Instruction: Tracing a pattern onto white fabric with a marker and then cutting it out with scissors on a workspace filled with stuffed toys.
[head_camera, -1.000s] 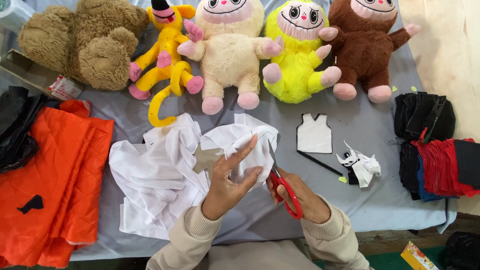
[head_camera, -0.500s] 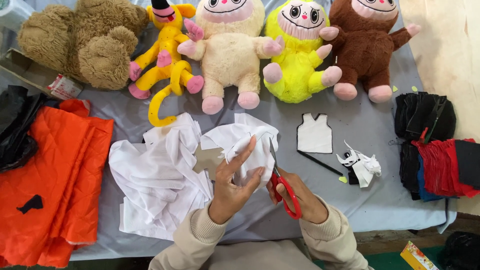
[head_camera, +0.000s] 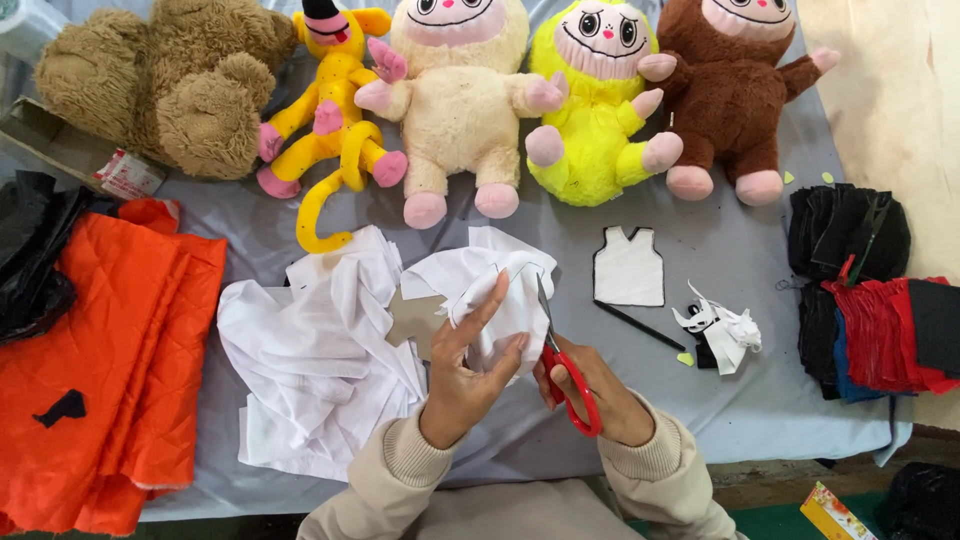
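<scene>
My right hand is closed through the red handles of the scissors, blades pointing up and away into the edge of the white fabric piece. My left hand pinches that same fabric piece, fingers spread and thumb on top, holding it up just beside the blades. A brown card template pokes out from under the fabric to the left of my left hand. Left of that, a crumpled white cloth heap lies on the grey counter. Right of the scissors: a black pencil, a small pile of white and black scraps, and a white vest-shaped cutout with a dark outline. Far left, orange quilted fabric with black cloth above it. Far right, a stack of black, red and blue fabric pieces. At the back, a row of plush toys: tan bear, yellow monkey, cream monster, bright yellow monster, brown monster.
</scene>
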